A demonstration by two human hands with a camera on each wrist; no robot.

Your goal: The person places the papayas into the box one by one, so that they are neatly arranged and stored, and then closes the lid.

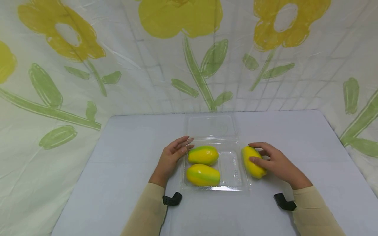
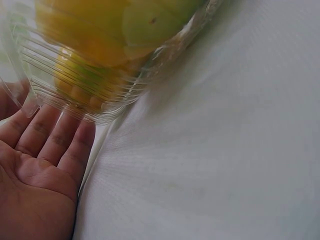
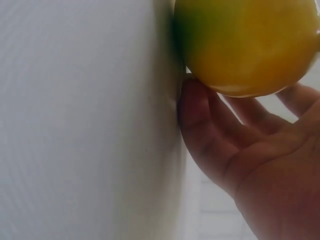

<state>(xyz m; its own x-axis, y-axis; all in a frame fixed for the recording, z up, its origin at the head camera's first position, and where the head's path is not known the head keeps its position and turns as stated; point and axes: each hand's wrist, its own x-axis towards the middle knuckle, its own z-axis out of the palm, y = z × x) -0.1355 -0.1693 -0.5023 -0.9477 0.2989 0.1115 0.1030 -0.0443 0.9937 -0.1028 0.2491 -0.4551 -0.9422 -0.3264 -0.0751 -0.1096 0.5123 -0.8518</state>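
Note:
A clear plastic tray (image 1: 231, 187) stands mid-table with its hinged lid (image 1: 211, 126) folded open behind it. Two yellow-green fruits lie in its left half, one at the back (image 1: 203, 154) and one at the front (image 1: 203, 174). My left hand (image 1: 180, 150) rests against the tray's left wall with straight fingers. In the left wrist view those fingers (image 2: 55, 140) touch the ribbed wall (image 2: 75, 85). A third fruit (image 1: 252, 168) lies on the table just right of the tray. My right hand (image 1: 274, 162) grips it, thumb on its near side; the right wrist view shows the fruit (image 3: 250, 45) against my fingers (image 3: 200, 120).
The pale grey table (image 1: 133, 147) stretches left, right and toward me. A sheet printed with yellow flowers (image 1: 118, 65) hangs behind and beside the table. Black camera mounts sit at my left wrist (image 1: 172, 199) and right wrist (image 1: 284, 201).

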